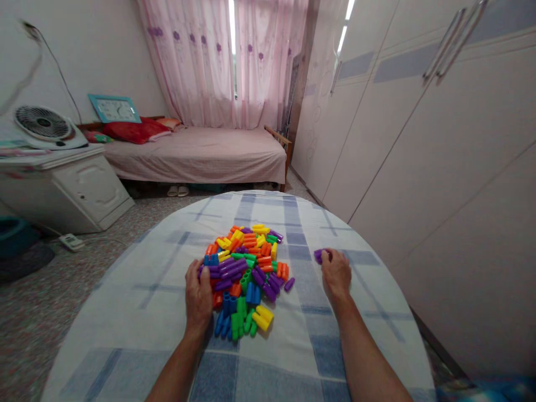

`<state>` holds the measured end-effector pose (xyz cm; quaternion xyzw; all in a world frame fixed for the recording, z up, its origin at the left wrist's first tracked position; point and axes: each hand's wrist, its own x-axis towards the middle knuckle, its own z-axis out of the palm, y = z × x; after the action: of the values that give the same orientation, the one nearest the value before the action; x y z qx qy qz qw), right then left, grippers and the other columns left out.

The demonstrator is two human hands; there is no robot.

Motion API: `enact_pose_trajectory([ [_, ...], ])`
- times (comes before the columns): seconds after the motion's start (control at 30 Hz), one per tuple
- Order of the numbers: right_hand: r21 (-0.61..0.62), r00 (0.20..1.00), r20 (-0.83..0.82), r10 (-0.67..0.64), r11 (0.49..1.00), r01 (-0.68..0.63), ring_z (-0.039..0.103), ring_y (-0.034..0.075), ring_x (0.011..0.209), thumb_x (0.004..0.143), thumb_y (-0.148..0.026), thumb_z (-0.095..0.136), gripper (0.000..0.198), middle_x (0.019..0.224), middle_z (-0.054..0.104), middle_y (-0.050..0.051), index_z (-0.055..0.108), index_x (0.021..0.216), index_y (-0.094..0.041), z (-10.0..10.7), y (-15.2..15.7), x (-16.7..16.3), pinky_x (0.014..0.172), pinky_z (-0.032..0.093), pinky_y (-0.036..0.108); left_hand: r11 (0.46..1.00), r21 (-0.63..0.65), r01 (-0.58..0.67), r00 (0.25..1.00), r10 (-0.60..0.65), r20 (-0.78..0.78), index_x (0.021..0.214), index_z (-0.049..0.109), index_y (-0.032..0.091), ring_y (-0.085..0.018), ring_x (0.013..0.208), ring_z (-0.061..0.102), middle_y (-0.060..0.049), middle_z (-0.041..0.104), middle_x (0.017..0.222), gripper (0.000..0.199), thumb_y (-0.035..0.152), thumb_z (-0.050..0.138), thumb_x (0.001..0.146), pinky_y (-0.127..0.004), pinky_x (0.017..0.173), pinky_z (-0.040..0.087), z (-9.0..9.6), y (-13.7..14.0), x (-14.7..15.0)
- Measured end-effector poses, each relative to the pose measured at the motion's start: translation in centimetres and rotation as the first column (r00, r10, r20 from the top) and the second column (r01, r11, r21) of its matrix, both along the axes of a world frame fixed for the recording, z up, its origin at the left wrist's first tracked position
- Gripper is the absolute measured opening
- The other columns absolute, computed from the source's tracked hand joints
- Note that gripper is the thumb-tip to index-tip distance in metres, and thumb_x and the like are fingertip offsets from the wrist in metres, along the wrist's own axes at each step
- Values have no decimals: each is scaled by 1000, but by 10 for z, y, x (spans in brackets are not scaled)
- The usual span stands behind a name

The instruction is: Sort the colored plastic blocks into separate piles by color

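The wardrobe (439,139) fills the whole right wall, its pale doors shut, and across the room the bed (196,153) lies under the pink curtains (226,61) with red pillows (134,131) heaped at its head, out of the way against the wall. Nearer, a white cabinet (79,192) carries a fan (44,125) laid flat on top, probably parked there only to keep it off the floor. In front of the person stands the round table (138,301), covered by a blue-checked cloth that gives the small parts a soft surface, so they seem less likely to roll. On it, near the middle, sits the heap of plastic tube pieces (247,268) in orange, yellow, green, blue and purple, piled loosely rather than sorted. The left hand (198,296) lies palm down at the heap's left edge, fingers loosely spread and touching the purple and blue pieces there, as though fencing that side in. The right hand (336,274) rests well apart from the heap, on the cloth to its right, its fingertips curled onto a single purple piece (319,255) set off alone; whether it pinches the piece or just presses on it I cannot tell. One more purple piece (289,284) lies just beside the heap's right edge.
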<state>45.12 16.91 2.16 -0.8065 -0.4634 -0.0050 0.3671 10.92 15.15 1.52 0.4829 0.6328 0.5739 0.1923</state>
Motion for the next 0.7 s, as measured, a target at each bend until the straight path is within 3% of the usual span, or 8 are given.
enact_pose_trajectory([
  [0.07, -30, 992, 118, -38, 999, 42, 54, 27, 97, 85, -34, 42, 38, 105, 64, 16, 65, 106, -12, 1, -2, -1, 84, 39, 37, 1000, 5, -2, 1000, 2, 1, 123, 53, 13, -24, 130, 40, -14, 48, 133, 49, 46, 36, 91, -38, 114, 27, -1, 1, 0],
  [0.13, 26, 987, 155, -50, 999, 47, 52, 28, 102, 84, -33, 44, 39, 110, 61, 17, 63, 111, -11, 6, -3, -7, 87, 38, 38, 1000, 16, -3, 1000, 3, 3, 123, 53, 13, -23, 130, 40, -14, 48, 133, 48, 46, 36, 91, -38, 113, 27, -2, 2, 0],
  [0.2, 94, 991, 136, 9, 995, -22, 53, 26, 101, 84, -32, 44, 37, 110, 61, 15, 63, 109, -12, 14, -4, -16, 87, 39, 36, 1000, 25, -1, 1000, 1, 2, 123, 53, 14, -23, 129, 40, -13, 48, 132, 48, 46, 36, 91, -37, 113, 27, -3, 2, 0],
  [0.27, 89, 986, 73, 153, 983, -159, 56, 22, 92, 84, -32, 42, 31, 102, 63, 11, 64, 99, -15, 24, -9, -27, 82, 41, 33, 1000, 26, 2, 1000, -2, 1, 123, 53, 14, -23, 129, 40, -13, 48, 133, 48, 45, 36, 91, -37, 113, 27, -2, 2, -1],
  [0.33, -11, 936, -31, 350, 936, -351, 59, 18, 80, 85, -32, 43, 26, 90, 64, 6, 64, 88, -18, 32, -19, -39, 76, 43, 30, 1000, 20, 6, 1000, -6, 5, 123, 53, 13, -23, 129, 40, -14, 47, 133, 48, 45, 36, 92, -38, 113, 28, -2, 2, 0],
  [0.4, -127, 855, -132, 502, 847, -516, 59, 16, 73, 84, -36, 47, 23, 86, 64, 3, 63, 86, -19, 36, -33, -52, 72, 43, 28, 1000, 18, 11, 1000, -11, 7, 123, 52, 12, -23, 130, 40, -14, 47, 134, 48, 45, 35, 92, -38, 113, 27, -2, 2, 0],
  [0.5, -212, 792, -153, 591, 763, -610, 59, 15, 74, 80, -41, 56, 26, 91, 63, 2, 62, 95, -21, 35, -54, -69, 68, 43, 27, 1000, 23, 9, 1000, -9, 3, 124, 52, 13, -24, 130, 39, -14, 47, 134, 48, 44, 36, 92, -39, 113, 27, -3, 3, 0],
  [0.7, -186, 835, 0, 550, 821, -540, 58, 16, 77, 79, -32, 57, 23, 93, 58, 2, 57, 99, -21, 22, -66, -91, 67, 42, 27, 1000, 9, 11, 1000, -11, 18, 125, 52, 14, -22, 131, 39, -13, 45, 136, 46, 43, 36, 92, -38, 114, 26, -4, 3, 0],
])
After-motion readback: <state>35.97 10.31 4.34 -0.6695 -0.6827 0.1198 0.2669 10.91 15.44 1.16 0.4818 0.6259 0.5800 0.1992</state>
